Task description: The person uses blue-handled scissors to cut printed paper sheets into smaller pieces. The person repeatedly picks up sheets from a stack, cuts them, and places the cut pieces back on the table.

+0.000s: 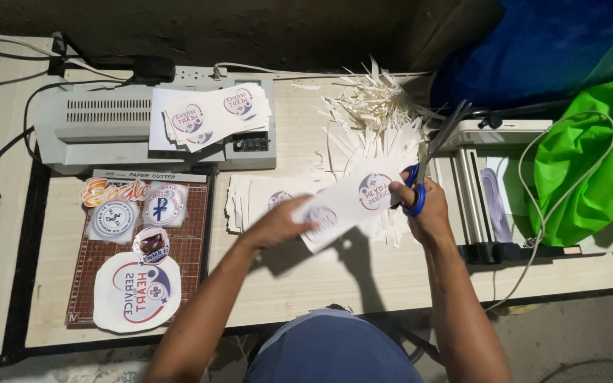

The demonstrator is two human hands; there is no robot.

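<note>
Blue-handled scissors [420, 177] gripped in right hand [427, 213], left hand [274, 225] pinching printed sheet [352, 202], fingertips hidden.

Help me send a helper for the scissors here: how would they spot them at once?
Start at the wooden table and find the heap of paper strips at its far edge. Just right of it, the right hand holds the scissors over a printed sheet. Only they have blue handles and long grey blades.

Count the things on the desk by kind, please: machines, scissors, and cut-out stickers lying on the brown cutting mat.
Machines: 2, the grey laminator and the white machine
Scissors: 1, in the right hand
Cut-out stickers on the cutting mat: 5
Total: 8
</note>
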